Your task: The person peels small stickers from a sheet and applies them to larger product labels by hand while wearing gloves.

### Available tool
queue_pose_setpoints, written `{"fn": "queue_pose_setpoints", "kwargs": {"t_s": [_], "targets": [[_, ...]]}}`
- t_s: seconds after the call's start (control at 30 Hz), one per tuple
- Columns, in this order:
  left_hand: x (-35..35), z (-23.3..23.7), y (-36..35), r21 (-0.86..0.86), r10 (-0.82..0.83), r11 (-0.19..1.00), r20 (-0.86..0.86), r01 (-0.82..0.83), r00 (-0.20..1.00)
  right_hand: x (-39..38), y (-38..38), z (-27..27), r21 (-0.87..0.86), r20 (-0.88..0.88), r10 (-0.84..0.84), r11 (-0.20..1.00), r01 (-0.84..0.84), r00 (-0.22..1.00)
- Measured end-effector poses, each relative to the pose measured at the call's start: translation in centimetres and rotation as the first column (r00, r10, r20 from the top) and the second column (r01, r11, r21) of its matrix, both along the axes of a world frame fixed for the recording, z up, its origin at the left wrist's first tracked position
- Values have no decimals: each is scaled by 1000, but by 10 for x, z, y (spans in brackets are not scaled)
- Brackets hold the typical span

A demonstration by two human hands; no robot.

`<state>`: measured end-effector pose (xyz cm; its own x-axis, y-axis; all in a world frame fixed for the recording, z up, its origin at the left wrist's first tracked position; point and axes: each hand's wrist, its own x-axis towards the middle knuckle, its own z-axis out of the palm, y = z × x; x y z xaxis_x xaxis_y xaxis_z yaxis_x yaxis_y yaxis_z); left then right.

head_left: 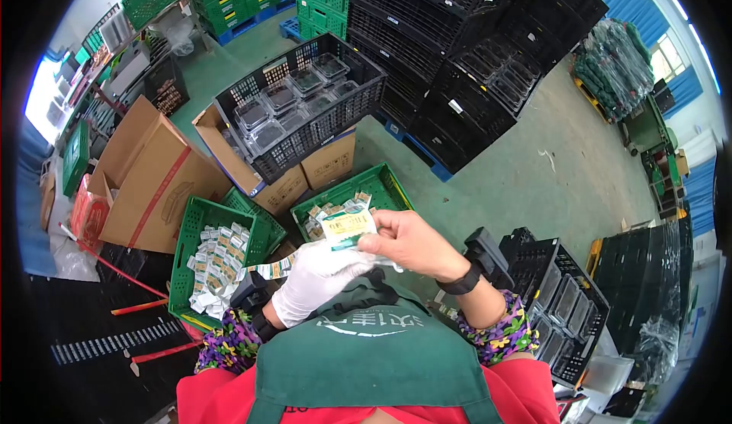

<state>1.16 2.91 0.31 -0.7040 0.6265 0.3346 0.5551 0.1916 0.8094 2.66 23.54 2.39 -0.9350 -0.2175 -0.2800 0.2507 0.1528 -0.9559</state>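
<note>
A small printed packet, cream and yellow with a green lower edge, is held up in front of my apron. My bare right hand pinches its right side between thumb and fingers. Just below it, my white-gloved left hand is closed on a strip of similar joined packets, which trails left toward a green crate. That crate holds a heap of folded strips. Beyond my hands, another green crate contains more of the packets.
A black crate of clear plastic boxes rests on cardboard cartons ahead. Tall stacks of black crates stand beyond. At my right is another black crate with clear boxes; a large open carton stands left.
</note>
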Motion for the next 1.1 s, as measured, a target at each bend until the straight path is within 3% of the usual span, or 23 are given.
{"fn": "queue_pose_setpoints", "kwargs": {"t_s": [0.1,0.17,0.27,0.3,0.37,0.4,0.47,0.57,0.67,0.7,0.77,0.83,0.93,1.03,1.1], "targets": [[3,-6,0,-83,-116,990,13,117,993,-5,-7,3,-86,-91,-35,996,27,995],[3,-4,0,4,-134,991,79,134,988,-7,-4,-7,-178,-159,-75,983,46,985],[-6,2,-8,164,-214,972,299,171,930,1,8,-3,70,-178,58,996,-47,982],[-13,1,-14,94,-249,968,287,232,925,4,10,-2,69,-174,61,996,-49,983],[-11,8,-13,258,-230,956,346,143,910,7,12,2,275,-192,206,950,-148,960],[-14,8,-12,257,-228,956,346,142,910,7,14,2,327,-158,242,928,-181,957],[-18,9,-12,192,-203,965,123,177,971,9,15,-9,335,-217,259,925,-177,941],[-19,12,-15,159,-250,964,250,215,935,12,14,-8,336,-247,272,924,-181,930],[-19,8,-17,138,-269,961,242,241,932,12,17,-15,359,-225,295,911,-202,929],[-18,6,-15,138,-271,960,241,243,932,10,16,-16,264,-208,256,944,-198,944],[-12,2,-9,334,-269,929,304,162,914,5,18,-2,-5,-132,167,986,-170,977],[-8,1,-9,382,-359,902,408,200,839,-8,13,19,-198,-137,-22,980,-6,990],[-1,-7,-3,67,-285,958,284,277,916,-28,11,35,-297,-87,-62,954,33,994],[9,-10,1,0,-181,980,428,201,885,-39,8,37,-312,-88,-94,948,62,992],[14,-11,1,-3,-166,984,377,181,911,-59,15,26,-314,-68,-150,942,121,986]]}}
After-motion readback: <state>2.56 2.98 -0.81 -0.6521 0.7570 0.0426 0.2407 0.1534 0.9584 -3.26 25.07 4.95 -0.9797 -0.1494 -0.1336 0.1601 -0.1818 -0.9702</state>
